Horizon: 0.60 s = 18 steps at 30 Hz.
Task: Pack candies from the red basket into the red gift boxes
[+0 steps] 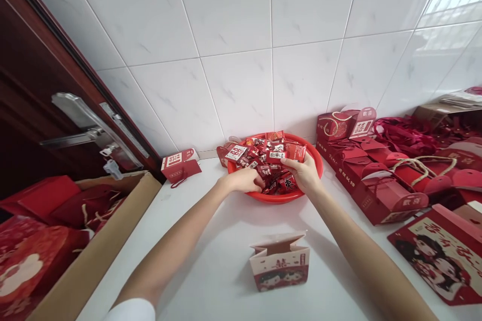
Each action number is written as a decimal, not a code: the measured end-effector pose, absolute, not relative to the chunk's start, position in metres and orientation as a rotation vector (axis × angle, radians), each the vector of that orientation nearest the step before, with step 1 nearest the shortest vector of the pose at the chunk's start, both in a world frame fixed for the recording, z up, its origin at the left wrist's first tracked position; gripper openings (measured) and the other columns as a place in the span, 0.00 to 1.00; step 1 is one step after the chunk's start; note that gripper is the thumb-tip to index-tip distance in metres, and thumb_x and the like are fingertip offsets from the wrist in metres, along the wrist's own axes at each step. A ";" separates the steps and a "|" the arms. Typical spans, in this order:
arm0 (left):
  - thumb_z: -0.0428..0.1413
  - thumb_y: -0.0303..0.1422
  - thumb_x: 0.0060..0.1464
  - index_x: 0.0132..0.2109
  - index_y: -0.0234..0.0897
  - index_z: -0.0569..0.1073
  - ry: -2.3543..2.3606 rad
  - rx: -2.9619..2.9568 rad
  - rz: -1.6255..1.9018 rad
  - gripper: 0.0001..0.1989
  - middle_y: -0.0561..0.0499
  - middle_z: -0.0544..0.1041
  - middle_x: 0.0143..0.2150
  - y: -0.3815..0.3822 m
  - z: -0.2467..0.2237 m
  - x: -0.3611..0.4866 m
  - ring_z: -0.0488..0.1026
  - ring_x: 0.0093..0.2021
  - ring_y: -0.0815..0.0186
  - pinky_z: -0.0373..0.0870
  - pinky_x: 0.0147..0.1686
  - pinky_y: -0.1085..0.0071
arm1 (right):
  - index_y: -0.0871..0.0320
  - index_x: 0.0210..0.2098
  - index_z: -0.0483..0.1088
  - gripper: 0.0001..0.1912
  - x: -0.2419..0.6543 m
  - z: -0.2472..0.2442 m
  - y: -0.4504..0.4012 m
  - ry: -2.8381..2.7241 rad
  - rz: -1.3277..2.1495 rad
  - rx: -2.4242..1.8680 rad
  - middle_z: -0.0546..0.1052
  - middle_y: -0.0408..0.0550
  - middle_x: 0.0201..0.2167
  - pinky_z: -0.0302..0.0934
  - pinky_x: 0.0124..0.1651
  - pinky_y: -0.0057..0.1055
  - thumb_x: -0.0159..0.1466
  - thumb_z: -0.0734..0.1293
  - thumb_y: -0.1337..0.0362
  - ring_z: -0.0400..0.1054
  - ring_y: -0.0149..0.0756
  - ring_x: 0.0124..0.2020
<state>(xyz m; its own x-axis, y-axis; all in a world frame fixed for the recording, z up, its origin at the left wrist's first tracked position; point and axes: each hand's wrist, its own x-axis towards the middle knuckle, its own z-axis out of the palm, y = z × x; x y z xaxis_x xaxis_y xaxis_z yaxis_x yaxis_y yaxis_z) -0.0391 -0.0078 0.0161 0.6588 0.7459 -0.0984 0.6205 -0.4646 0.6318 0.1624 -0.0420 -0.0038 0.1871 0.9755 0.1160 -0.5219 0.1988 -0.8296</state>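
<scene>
A round red plastic basket [318, 160] full of small red candy packets [263, 149] stands against the tiled wall. My left hand [246, 179] reaches over its front left rim, fingers bent down among the packets; what they hold, if anything, is hidden. At the right side of the basket my right hand [303, 171] is closed on a red packet [295, 152] between thumb and fingers, above the others. Nearer to me a small red and cream paper bag [280, 266] stands upright on the white table with its top open.
Red gift boxes [361, 170] line the right side, with a flat printed bag [439, 256] nearer. A small red box [181, 165] lies back left. At the left, a cardboard box [113, 241] holds red bags beside a dark door [37, 75].
</scene>
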 end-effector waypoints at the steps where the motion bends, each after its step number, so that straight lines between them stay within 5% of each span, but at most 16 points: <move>1: 0.64 0.23 0.34 0.22 0.43 0.80 1.075 2.228 0.261 0.08 0.53 0.76 0.20 -0.002 0.010 -0.033 0.69 0.20 0.64 0.65 0.27 0.71 | 0.55 0.35 0.72 0.25 0.163 -0.004 -0.042 -0.764 1.198 -0.738 0.82 0.44 0.35 0.71 0.50 0.44 0.40 0.81 0.66 0.77 0.45 0.39; 6: 0.67 0.21 0.24 0.14 0.43 0.68 1.203 2.235 0.186 0.16 0.53 0.66 0.13 0.018 -0.028 -0.001 0.74 0.27 0.54 0.73 0.40 0.60 | 0.55 0.34 0.73 0.23 0.164 -0.007 -0.041 -0.768 1.176 -0.733 0.82 0.43 0.33 0.71 0.48 0.43 0.39 0.81 0.67 0.76 0.43 0.37; 13: 0.67 0.28 0.33 0.26 0.37 0.78 1.324 2.232 -0.149 0.08 0.38 0.82 0.40 0.016 -0.027 0.011 0.77 0.47 0.45 0.72 0.50 0.58 | 0.56 0.36 0.74 0.22 0.163 -0.010 -0.040 -0.817 1.152 -0.743 0.82 0.45 0.35 0.71 0.46 0.42 0.42 0.81 0.65 0.77 0.44 0.37; 18: 0.64 0.28 0.35 0.27 0.34 0.78 1.300 2.223 -0.231 0.06 0.35 0.82 0.41 0.007 -0.011 0.015 0.77 0.47 0.41 0.72 0.48 0.57 | 0.55 0.36 0.74 0.21 0.162 -0.011 -0.040 -0.806 1.110 -0.735 0.82 0.43 0.34 0.71 0.43 0.41 0.43 0.80 0.65 0.76 0.42 0.35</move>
